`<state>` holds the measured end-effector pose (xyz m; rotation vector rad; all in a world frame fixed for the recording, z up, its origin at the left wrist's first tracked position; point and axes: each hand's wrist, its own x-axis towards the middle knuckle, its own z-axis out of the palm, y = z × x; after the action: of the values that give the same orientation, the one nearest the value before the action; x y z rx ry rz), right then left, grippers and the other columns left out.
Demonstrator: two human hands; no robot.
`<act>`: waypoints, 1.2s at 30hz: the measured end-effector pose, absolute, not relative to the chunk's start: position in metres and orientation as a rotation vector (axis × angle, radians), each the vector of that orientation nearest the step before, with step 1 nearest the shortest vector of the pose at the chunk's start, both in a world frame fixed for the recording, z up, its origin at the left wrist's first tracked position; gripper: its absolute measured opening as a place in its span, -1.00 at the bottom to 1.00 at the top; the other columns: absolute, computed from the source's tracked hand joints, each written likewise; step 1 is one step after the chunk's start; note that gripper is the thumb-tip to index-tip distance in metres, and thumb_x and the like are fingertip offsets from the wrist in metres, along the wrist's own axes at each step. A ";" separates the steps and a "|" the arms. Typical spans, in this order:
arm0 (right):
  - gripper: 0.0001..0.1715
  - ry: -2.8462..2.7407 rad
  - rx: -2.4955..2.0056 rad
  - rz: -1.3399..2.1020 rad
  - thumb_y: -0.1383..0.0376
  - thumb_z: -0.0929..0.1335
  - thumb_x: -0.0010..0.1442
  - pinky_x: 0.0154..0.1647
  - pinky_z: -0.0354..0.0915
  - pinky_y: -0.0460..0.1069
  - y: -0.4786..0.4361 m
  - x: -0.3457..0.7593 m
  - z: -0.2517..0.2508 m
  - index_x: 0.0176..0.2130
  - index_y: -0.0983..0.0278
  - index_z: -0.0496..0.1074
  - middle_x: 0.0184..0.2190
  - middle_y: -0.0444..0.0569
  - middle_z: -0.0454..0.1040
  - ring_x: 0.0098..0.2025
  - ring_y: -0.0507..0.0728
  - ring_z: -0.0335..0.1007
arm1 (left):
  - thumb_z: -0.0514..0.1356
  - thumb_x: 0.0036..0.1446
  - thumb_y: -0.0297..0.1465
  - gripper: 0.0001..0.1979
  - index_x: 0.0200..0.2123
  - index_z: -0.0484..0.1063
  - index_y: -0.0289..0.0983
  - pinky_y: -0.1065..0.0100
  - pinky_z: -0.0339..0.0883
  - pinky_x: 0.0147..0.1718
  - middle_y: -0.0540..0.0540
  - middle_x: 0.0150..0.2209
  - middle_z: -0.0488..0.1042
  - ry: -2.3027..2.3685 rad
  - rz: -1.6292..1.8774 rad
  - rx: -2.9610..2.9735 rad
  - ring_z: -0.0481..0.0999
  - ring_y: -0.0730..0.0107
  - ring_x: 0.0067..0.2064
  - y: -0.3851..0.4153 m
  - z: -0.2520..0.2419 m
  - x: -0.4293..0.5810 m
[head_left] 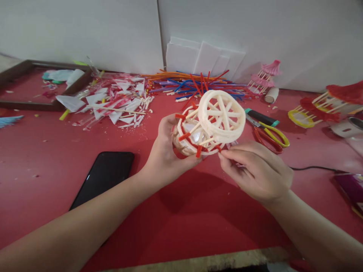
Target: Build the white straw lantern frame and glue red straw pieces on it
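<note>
My left hand (167, 151) is wrapped round the base of a small craft model (222, 116), holding it tilted above the table. The model has a cream wheel-shaped top with spokes, carried on thin wooden sticks over a wider lower ring. Short red fuzzy pieces, like pipe cleaner, are wound along that ring and stick out from it. At the ring's near right side, my right hand (255, 170) pinches a red pipe cleaner end (219, 149) between thumb and forefinger. The rounded base is partly hidden by my left hand.
A black phone (103, 179) lies at left. Scissors (268, 134) and a dark-and-teal tool (262, 117) lie at right. Behind are scraps (113, 100), colored pipe cleaners (181, 85), white sheets (198, 56) and a brown frame (31, 105). Pink (265, 77) and red (337, 100) models stand right.
</note>
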<state>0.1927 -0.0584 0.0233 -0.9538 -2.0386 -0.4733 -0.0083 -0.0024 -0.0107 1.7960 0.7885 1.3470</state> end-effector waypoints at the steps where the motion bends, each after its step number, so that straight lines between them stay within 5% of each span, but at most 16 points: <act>1: -0.77 -2.037 -0.955 -0.469 0.53 0.47 0.09 -0.27 0.45 -0.11 -0.058 0.192 0.023 -0.26 0.29 0.46 -0.45 -0.10 0.54 -0.41 -0.01 0.47 | 0.47 -0.10 -0.40 -0.25 0.07 0.12 -0.09 0.19 0.53 0.01 -0.10 0.08 0.29 0.786 1.345 1.796 0.48 0.19 0.08 -0.002 -0.011 -0.008; 9: -0.60 -2.063 -0.885 -0.425 0.51 0.49 0.09 -0.17 0.50 -0.06 -0.056 0.198 0.019 -0.05 0.35 0.47 -0.29 0.00 0.61 -0.28 0.05 0.54 | 0.49 -0.11 -0.35 -0.24 0.07 0.13 -0.09 0.13 0.52 0.02 -0.12 0.08 0.30 0.818 1.339 1.800 0.48 0.15 0.08 -0.002 -0.013 -0.010; 20: -0.69 -1.998 -0.859 -0.355 0.50 0.48 0.11 -0.35 0.47 0.04 -0.052 0.200 0.023 -0.15 0.19 0.57 -0.30 -0.05 0.57 -0.29 0.11 0.53 | 0.50 -0.11 -0.32 -0.22 0.10 0.14 -0.04 0.10 0.52 0.06 -0.11 0.13 0.31 0.787 1.308 1.750 0.48 0.12 0.11 -0.003 -0.012 -0.009; 36: -0.73 -2.057 -0.870 -0.350 0.47 0.46 0.15 -0.29 0.46 0.04 -0.053 0.201 0.023 -0.13 0.21 0.55 -0.28 -0.05 0.57 -0.30 0.09 0.52 | 0.50 -0.12 -0.34 -0.26 0.05 0.16 -0.07 0.23 0.59 -0.09 -0.11 0.10 0.35 0.783 1.265 1.648 0.53 0.14 0.05 -0.006 -0.005 -0.009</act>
<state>0.2006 -0.0527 0.0226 -0.8705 -2.0573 -0.3503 -0.0086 -0.0065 -0.0051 1.6476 0.7832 1.2648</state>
